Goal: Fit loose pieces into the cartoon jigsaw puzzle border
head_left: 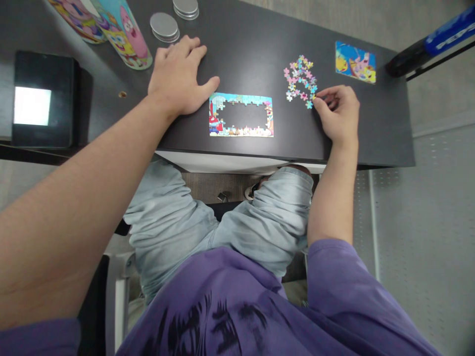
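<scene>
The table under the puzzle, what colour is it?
The table is plain black, in the head view.

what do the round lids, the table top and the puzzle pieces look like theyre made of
Round lids: probably thin metal, going by the dull silver-grey sheen and stepped rim. Table top: dark laminate or painted board, matte, with a pale underside edge. Puzzle pieces: likely printed cardboard, flat and brightly coloured; too small to be sure.
</scene>
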{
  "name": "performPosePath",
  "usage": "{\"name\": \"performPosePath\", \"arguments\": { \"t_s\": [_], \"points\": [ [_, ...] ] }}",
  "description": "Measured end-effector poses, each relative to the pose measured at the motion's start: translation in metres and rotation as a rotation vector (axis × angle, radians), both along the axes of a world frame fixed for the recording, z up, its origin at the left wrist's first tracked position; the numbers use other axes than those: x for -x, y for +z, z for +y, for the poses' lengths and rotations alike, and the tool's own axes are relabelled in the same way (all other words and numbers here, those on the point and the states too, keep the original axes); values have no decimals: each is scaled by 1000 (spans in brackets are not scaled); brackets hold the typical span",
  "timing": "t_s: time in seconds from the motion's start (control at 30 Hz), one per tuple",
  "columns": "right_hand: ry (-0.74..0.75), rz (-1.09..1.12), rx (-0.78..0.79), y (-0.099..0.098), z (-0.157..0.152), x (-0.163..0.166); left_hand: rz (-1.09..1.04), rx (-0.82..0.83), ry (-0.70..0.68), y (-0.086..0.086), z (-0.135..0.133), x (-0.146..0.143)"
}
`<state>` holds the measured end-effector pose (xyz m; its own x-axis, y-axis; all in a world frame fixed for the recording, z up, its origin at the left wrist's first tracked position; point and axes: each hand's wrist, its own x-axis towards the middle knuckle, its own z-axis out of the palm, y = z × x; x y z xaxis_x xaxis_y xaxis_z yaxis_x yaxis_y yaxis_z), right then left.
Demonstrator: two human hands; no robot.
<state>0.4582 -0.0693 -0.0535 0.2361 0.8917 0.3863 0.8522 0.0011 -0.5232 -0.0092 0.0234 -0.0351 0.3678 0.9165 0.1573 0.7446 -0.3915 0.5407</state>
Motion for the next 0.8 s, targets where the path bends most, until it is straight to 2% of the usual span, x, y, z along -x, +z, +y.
{"name": "performPosePath", "arguments": {
  "t_s": [0.13, 0.33, 0.8],
  "points": [
    [21, 2, -12, -3, -2, -3, 17, 33, 8, 16, -9, -1],
    [98, 40, -20, -6, -3, -8, 153, 128, -39, 43, -26, -3],
    [164, 169, -51, -16, 0, -16, 185, 56, -49, 42, -27, -5]
  ]
}}
